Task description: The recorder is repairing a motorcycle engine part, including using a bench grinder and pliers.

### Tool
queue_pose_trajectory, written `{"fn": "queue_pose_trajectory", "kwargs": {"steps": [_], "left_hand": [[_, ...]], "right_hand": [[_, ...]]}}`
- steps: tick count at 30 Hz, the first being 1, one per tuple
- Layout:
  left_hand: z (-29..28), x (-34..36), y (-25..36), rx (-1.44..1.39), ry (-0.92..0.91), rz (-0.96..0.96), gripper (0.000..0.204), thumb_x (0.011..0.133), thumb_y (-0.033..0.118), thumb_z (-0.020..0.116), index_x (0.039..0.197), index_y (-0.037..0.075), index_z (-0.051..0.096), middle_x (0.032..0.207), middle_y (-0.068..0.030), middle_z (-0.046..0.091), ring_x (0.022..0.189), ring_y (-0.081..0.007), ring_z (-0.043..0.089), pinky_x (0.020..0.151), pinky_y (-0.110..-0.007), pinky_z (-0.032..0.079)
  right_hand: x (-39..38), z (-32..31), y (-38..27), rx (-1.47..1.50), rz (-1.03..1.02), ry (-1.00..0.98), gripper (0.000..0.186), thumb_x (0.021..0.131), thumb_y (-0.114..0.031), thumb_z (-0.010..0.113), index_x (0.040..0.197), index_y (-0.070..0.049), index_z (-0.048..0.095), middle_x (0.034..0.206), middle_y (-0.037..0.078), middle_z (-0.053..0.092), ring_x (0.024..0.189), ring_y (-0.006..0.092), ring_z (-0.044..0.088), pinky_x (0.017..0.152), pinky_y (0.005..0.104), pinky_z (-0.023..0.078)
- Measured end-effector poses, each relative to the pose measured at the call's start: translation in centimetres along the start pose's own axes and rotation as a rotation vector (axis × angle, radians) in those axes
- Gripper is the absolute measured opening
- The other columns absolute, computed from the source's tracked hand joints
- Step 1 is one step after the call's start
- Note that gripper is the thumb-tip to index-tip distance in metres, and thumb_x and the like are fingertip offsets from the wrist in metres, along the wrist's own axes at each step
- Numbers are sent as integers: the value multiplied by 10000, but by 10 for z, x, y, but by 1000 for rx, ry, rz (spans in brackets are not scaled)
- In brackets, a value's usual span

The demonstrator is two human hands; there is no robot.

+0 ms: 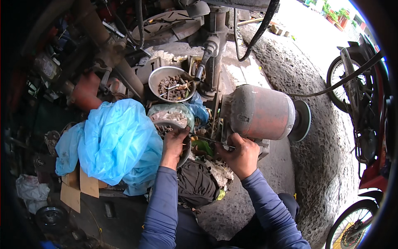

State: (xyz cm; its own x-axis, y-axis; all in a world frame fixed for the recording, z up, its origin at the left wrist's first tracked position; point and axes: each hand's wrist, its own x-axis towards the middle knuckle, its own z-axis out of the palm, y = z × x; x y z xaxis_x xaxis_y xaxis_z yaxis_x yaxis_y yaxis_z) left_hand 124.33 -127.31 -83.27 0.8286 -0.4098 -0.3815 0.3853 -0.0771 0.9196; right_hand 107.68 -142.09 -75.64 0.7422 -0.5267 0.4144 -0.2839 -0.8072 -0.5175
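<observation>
A person in long blue sleeves crouches on rough concrete beside a reddish electric motor (pixel 259 112), both hands busy in a heap of workshop clutter. The left hand (pixel 174 143) rests with its fingers curled over the rim of a metal bowl (pixel 186 154) of small parts, partly hidden under a blue plastic bag (pixel 116 141); the right hand (pixel 240 155) is closed around a thin metal rod (pixel 207 139) that runs leftward between the two hands, close to the motor's base. A second bowl of bolts and scrap (pixel 172 85) sits further off, near an upright steel post (pixel 215 54). The risks here look plain: the bowl under the left hand appears tilted and could tip, scattering its parts into the litter below, and the slim rod, held only at one end, might slip or snag on the motor housing. A motorcycle (pixel 356 83) stands well apart at the right.
</observation>
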Motion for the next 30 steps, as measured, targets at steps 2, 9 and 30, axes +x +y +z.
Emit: {"fn": "queue_pose_trajectory", "kwargs": {"steps": [2,9,30], "left_hand": [[4,-1,3,-31,24,-21,258,813,299,779,791,67,670,686,33,595,552,-64,490,493,-233,372],[-1,3,-1,-10,6,9,268,805,361,776,802,129,642,679,39,594,518,-77,536,433,-217,398],[5,0,4,-58,-4,-7,257,815,342,773,783,138,621,671,49,573,529,-65,513,442,-214,396]], "right_hand": [[0,-1,2,0,15,-5,321,708,-322,783,699,-90,562,657,73,642,590,278,637,532,386,480],[0,4,4,-5,22,-3,326,704,-332,792,703,-95,568,623,70,630,571,276,635,527,384,481],[-2,4,5,9,22,25,357,713,-339,790,698,-81,544,629,81,630,569,281,635,519,385,479]]}}
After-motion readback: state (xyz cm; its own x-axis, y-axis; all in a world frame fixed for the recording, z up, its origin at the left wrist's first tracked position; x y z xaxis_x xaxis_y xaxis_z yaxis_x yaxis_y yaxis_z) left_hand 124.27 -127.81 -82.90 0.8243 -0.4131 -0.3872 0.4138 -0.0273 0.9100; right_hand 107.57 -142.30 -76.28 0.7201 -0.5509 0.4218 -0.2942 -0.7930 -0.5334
